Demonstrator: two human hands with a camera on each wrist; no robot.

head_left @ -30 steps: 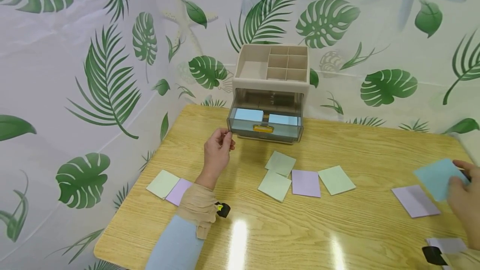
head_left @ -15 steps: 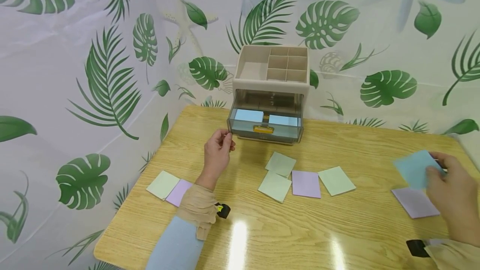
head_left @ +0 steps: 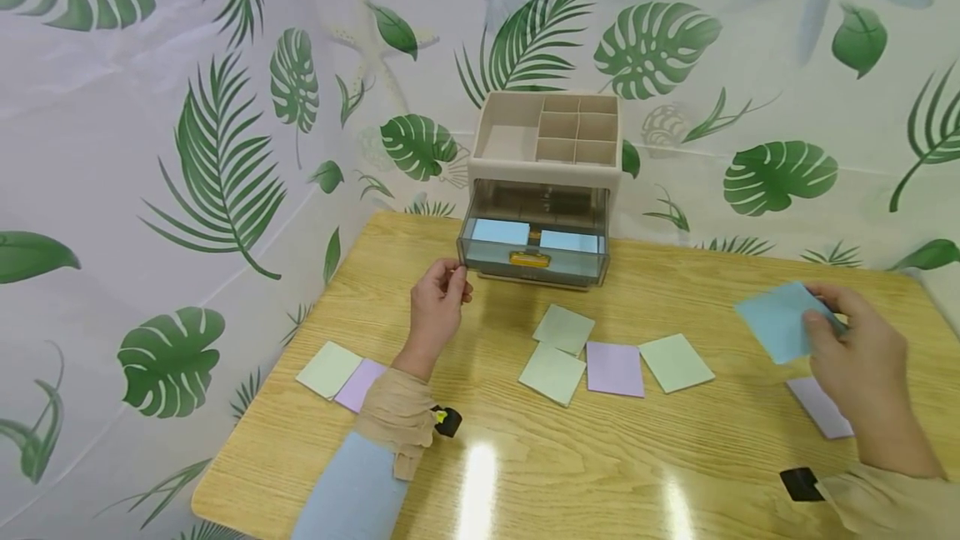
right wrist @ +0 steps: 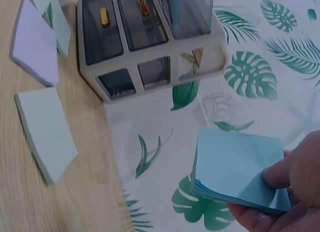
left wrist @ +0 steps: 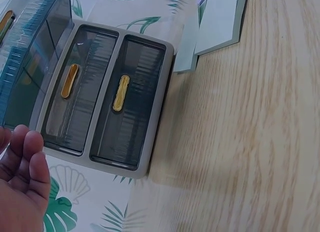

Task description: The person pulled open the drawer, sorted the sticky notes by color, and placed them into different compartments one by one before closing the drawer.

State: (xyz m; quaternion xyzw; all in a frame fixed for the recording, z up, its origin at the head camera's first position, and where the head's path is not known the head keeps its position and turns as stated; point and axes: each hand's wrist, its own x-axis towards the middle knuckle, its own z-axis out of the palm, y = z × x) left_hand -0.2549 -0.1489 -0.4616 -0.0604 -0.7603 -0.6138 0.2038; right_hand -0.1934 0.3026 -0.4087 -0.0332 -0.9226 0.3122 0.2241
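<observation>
My right hand pinches a pad of blue sticky notes above the right part of the table, thumb on top and fingers beneath. In the right wrist view the blue pad shows a thick stack of sheets. My left hand holds the left front corner of a pulled-out clear drawer with thumb and fingertips. Inside that drawer lie two blue pads, side by side. The drawer belongs to a beige desktop organizer, whose two lower drawers are closed in the left wrist view.
Pale green pads and a purple pad lie before the organizer. Another green pad and a purple one lie at left. A purple pad is partly behind my right hand. A leaf-print sheet backs the table.
My right hand has carried the blue sticky-note pad leftward from the table's right edge. My left hand has stayed at the drawer corner.
</observation>
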